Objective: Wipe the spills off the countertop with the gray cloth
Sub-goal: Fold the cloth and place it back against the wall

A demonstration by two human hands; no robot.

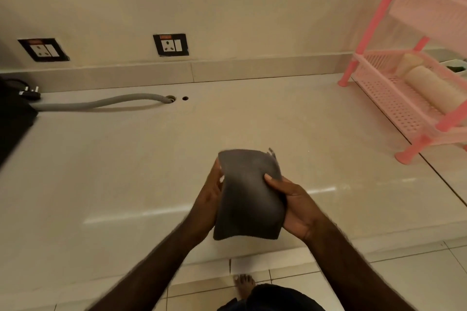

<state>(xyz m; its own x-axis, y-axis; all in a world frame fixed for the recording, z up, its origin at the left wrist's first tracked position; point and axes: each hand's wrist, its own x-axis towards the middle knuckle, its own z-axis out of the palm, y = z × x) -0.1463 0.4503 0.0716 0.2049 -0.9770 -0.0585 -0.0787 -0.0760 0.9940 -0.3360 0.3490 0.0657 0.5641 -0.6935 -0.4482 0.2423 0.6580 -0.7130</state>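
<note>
The gray cloth [249, 197] is folded into a thick pad and held up above the front part of the cream countertop [126, 159]. My left hand [209, 199] grips its left edge with the fingers behind it. On the right edge sits my right hand [295, 207], thumb pressed on the cloth's face. The cloth does not touch the counter. No spill stands out on the glossy surface; only light streaks show.
A pink plastic rack [404, 88] with pale rolls stands at the right on the counter. A gray corrugated hose [101, 102] runs into a hole at the back, beside a black appliance [12, 118] at the left. Two wall sockets [170, 44] sit above the backsplash.
</note>
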